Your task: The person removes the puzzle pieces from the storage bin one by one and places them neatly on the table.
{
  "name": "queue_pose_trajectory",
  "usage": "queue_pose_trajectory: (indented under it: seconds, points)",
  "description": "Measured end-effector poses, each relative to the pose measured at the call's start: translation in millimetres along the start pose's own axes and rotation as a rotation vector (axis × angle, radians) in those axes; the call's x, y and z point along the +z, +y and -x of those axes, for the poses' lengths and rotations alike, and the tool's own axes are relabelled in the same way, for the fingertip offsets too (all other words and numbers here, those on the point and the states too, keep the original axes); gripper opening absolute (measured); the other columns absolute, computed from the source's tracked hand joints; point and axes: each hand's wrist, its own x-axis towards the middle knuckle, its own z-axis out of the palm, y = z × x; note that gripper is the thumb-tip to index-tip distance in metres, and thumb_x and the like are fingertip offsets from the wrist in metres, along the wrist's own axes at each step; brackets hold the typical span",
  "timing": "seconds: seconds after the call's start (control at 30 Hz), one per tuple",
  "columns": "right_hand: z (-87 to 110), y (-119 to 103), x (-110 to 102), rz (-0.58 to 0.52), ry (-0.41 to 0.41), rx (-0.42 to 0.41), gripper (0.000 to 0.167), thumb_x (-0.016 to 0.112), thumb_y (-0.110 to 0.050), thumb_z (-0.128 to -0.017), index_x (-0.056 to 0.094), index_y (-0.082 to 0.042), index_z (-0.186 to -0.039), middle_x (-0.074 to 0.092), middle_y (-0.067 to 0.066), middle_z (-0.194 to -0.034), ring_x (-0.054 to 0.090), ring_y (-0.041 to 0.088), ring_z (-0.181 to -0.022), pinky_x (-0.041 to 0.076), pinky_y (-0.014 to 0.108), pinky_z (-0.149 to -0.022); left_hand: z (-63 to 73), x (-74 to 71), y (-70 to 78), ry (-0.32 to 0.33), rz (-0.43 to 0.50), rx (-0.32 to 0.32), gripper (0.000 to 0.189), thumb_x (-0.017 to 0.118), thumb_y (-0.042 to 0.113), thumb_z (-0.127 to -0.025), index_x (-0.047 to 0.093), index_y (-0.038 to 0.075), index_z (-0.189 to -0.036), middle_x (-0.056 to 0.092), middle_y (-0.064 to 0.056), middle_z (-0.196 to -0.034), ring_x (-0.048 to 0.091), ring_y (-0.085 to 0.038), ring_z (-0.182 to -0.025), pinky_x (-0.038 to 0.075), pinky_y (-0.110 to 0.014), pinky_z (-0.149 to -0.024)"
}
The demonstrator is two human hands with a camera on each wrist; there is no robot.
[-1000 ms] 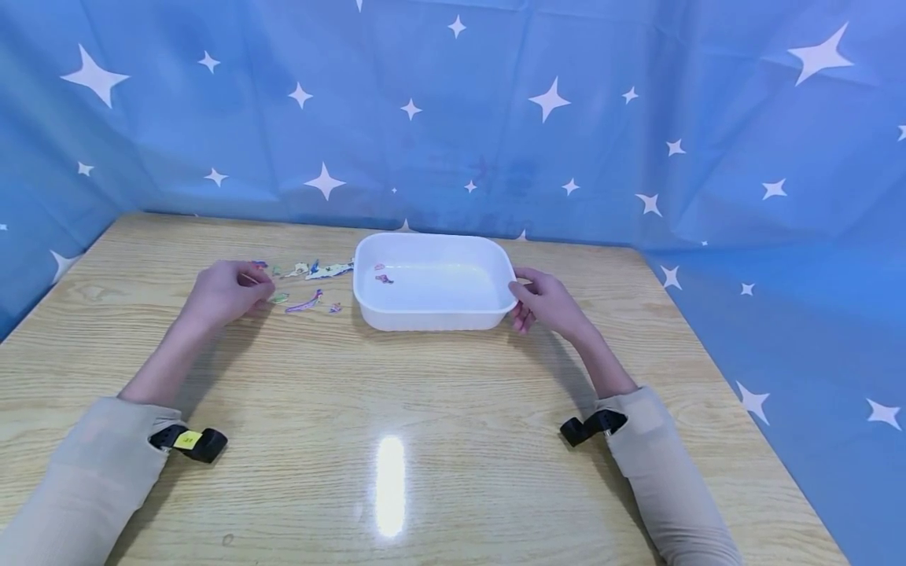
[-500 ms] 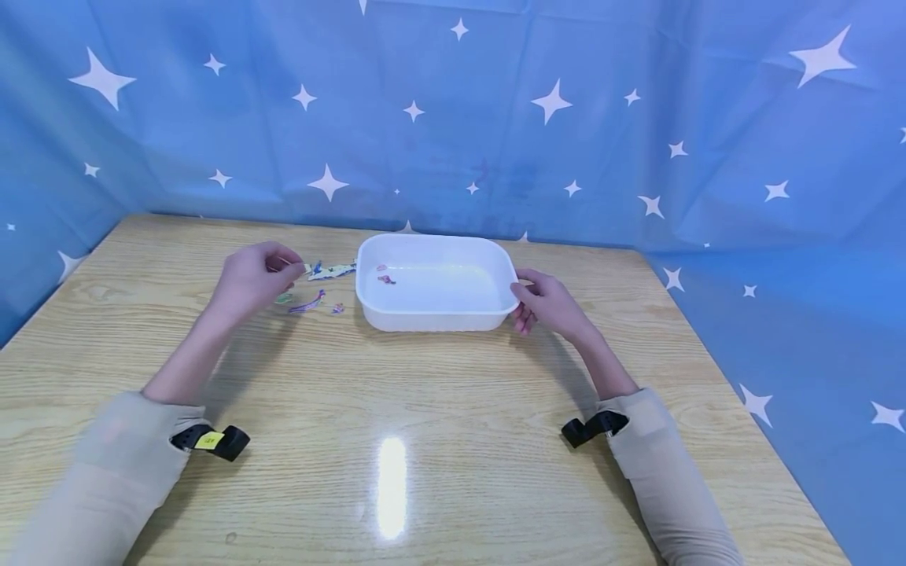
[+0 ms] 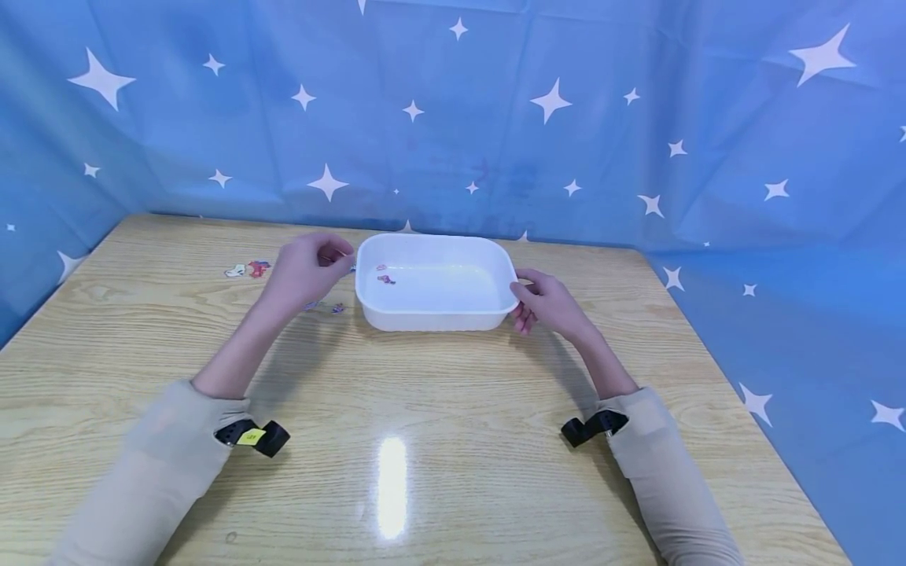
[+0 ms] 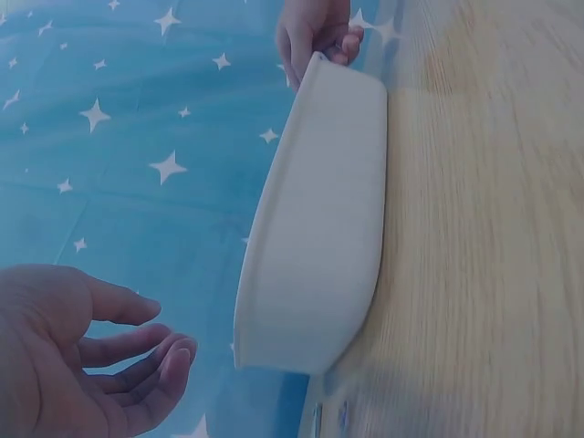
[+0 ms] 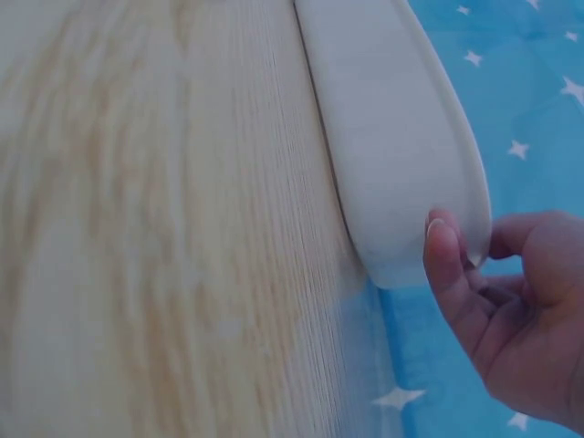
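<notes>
My right hand [image 3: 548,300] grips the right rim of a white plastic tub [image 3: 435,321], thumb on the rim and fingers beneath. Two small pink cut-out pieces [image 3: 385,279] lie inside the tub near its left end. My left hand [image 3: 306,271] is just left of the tub, above the table. In the left wrist view, its thumb [image 4: 123,303] and fingertips are bent close together; I cannot tell whether a thin piece is between them. Below it, small colourful pieces [image 3: 337,308] lie on the table, partly hidden by the hand. A red-and-white piece [image 3: 248,270] lies further left.
The wooden table [image 3: 453,393] has a bright reflection [image 3: 392,487] near its middle. Behind it hangs a blue cloth [image 3: 439,141] with white stars. A black wrist camera [image 3: 269,438] sits at the left cuff, and another black wrist camera [image 3: 593,427] at the right.
My left hand has moved right, from over the pieces at the left to close beside the tub, uncovering the red-and-white piece. The right hand and tub have stayed still.
</notes>
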Motion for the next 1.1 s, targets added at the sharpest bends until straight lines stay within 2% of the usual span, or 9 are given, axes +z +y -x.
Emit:
queue_pose_trajectory:
  seconds: [0.3, 0.57, 0.77, 0.93, 1.1]
  points:
    - [0.2, -1.7, -0.9, 0.005, -0.001, 0.000, 0.047, 0.048, -0.019, -0.108, 0.040, 0.004, -0.149, 0.061, 0.030, -0.081, 0.067, 0.024, -0.057, 0.059, 0.039, -0.056, -13.4, 25.4, 19.9, -0.060, 0.074, 0.015, 0.024, 0.060, 0.009, -0.100, 0.064, -0.006, -0.118, 0.067, -0.021, -0.110, 0.064, -0.032, -0.102, 0.052, -0.041, -0.091]
    - [0.5, -1.9, -0.7, -0.001, -0.004, -0.001, 0.045, 0.048, -0.018, -0.108, 0.042, 0.004, -0.147, 0.061, 0.031, -0.081, 0.067, 0.023, -0.057, 0.059, 0.039, -0.056, -25.1, 47.6, 30.6, -0.165, 0.073, -0.043, 0.034, 0.060, 0.013, -0.100, 0.059, -0.007, -0.128, 0.066, -0.022, -0.116, 0.064, -0.034, -0.107, 0.053, -0.044, -0.090]
    - [0.2, -2.1, 0.5, -0.003, -0.003, -0.001, 0.045, 0.047, -0.018, -0.108, 0.042, 0.004, -0.147, 0.060, 0.033, -0.083, 0.066, 0.023, -0.057, 0.059, 0.039, -0.056, -34.0, 65.9, 30.0, -0.190, 0.043, -0.069, 0.038, 0.061, 0.014, -0.099, 0.057, -0.007, -0.130, 0.062, -0.025, -0.123, 0.058, -0.035, -0.117, 0.049, -0.046, -0.097]
    - [0.5, -3.0, 1.0, -0.004, -0.006, 0.000, 0.045, 0.047, -0.017, -0.108, 0.041, 0.004, -0.148, 0.060, 0.033, -0.083, 0.066, 0.022, -0.057, 0.059, 0.039, -0.056, -40.6, 77.3, 26.5, -0.201, 0.013, -0.128, 0.042, 0.059, 0.015, -0.100, 0.053, -0.007, -0.135, 0.057, -0.026, -0.132, 0.054, -0.037, -0.124, 0.046, -0.046, -0.101]
    - [1.0, -3.9, 1.0, -0.004, -0.004, -0.001, 0.046, 0.047, -0.016, -0.108, 0.039, 0.005, -0.149, 0.060, 0.033, -0.082, 0.066, 0.022, -0.057, 0.059, 0.039, -0.056, -46.7, 84.8, 23.1, -0.238, -0.012, -0.193, 0.050, 0.058, 0.018, -0.100, 0.047, -0.007, -0.142, 0.049, -0.023, -0.145, 0.048, -0.036, -0.132, 0.041, -0.044, -0.108]
